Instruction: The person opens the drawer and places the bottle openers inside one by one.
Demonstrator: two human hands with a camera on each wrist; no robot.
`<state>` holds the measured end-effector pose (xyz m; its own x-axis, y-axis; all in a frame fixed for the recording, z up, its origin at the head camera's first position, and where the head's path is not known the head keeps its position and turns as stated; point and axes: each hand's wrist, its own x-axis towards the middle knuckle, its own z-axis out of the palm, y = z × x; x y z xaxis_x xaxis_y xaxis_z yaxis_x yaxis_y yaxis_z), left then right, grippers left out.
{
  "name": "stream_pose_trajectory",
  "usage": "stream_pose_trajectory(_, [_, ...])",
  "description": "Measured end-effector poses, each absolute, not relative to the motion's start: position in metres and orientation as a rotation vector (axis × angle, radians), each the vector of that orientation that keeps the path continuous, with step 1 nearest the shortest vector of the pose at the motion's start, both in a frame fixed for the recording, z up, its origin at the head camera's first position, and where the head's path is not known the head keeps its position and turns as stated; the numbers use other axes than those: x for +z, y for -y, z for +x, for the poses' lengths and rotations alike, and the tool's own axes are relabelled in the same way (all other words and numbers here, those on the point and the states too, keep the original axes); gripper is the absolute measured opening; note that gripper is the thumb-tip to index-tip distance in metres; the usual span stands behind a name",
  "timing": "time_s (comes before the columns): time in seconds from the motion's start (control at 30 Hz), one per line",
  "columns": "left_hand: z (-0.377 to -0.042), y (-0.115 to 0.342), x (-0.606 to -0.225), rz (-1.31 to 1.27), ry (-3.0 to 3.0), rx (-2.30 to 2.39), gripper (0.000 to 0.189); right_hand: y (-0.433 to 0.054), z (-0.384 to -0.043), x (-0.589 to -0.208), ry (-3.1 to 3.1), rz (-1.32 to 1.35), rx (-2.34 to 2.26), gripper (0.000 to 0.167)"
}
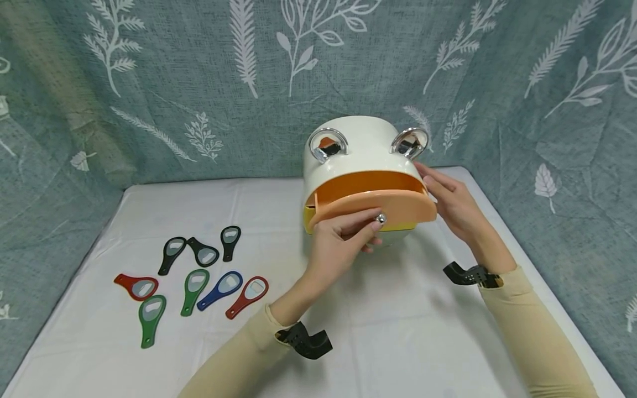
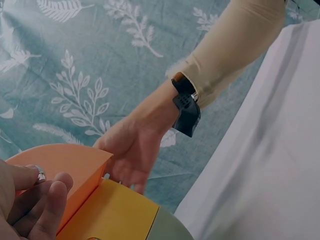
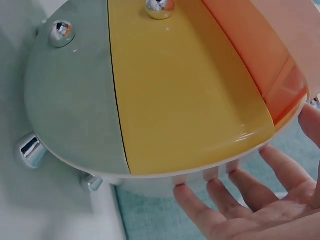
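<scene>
A rounded white cabinet (image 1: pixel 360 141) with chrome eye-like rings stands at the back of the table. Its top orange drawer (image 1: pixel 405 207) is pulled partly out. My left hand (image 1: pixel 338 237) pinches that drawer's silver knob (image 1: pixel 381 218) between thumb and fingers. Against the cabinet's right side, my right hand (image 1: pixel 455 202) rests its fingertips, fingers extended, as the right wrist view shows. Below the orange drawer, a yellow drawer (image 3: pixel 185 100) and a grey-green drawer (image 3: pixel 70 100) sit closed, each with a silver knob. The orange drawer's floor is hidden in the head view.
Several bottle openers lie on the left of the white-covered table (image 1: pixel 398 337): black ones (image 1: pixel 230 237), green ones (image 1: pixel 149 323), red ones (image 1: pixel 249 296) and a blue one (image 1: pixel 221 288). A patterned grey-green curtain (image 1: pixel 199 83) hangs close behind the cabinet and along the sides.
</scene>
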<state>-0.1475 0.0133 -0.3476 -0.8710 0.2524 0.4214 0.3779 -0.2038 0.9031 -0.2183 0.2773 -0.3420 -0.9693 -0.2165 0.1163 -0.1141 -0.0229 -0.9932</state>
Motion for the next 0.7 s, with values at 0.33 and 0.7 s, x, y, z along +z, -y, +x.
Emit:
stream_pose_trajectory(0.33, [-0.134, -0.012, -0.347, -0.782, 1.934, -2.272, 0.026, -0.282, -0.216, -0.346, -2.077, -0.386, -2.182, 0.049])
stream_pose_trajectory(0.7, [-0.129, -0.010, -0.348, -0.806, 1.927, -2.302, 0.025, -0.285, -0.212, -0.349, -2.031, -0.452, -2.197, 0.047])
